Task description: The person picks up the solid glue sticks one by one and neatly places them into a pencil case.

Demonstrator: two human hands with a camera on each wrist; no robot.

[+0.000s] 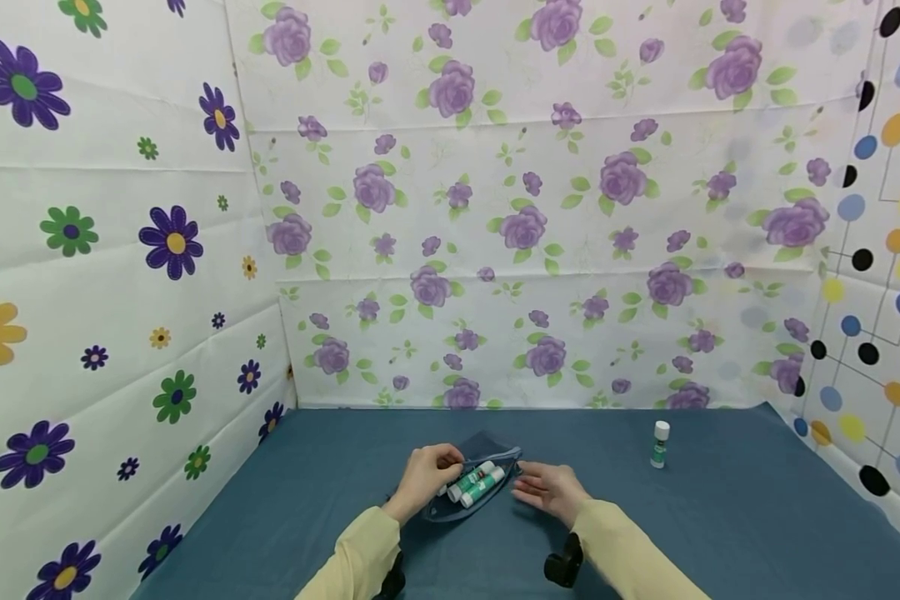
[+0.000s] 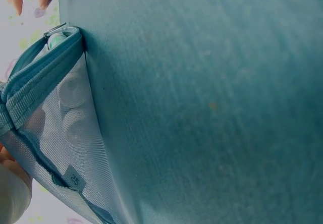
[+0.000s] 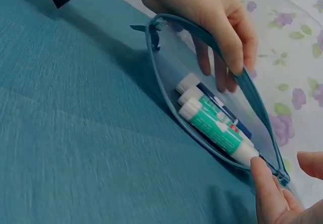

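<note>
A blue mesh zip pouch (image 1: 450,512) lies unzipped on the table, its mouth spread wide. Inside are three glue sticks (image 3: 214,128), two with green labels and one dark blue, all with white ends. My left hand (image 1: 427,477) pinches the pouch's far rim between thumb and fingers, some fingers reaching inside the opening. At the pouch's right end, by the zipper corner, my right hand (image 1: 549,490) has its fingers extended and thumb apart; whether it touches the rim cannot be told. In the left wrist view the mesh side (image 2: 75,113) shows round glue stick ends through it.
Another green-and-white glue stick (image 1: 659,444) stands upright on the right part of the table. Blue cloth covers the table (image 1: 720,517). Flower-printed sheets (image 1: 525,225) enclose the back and left, a dotted sheet (image 1: 870,333) the right.
</note>
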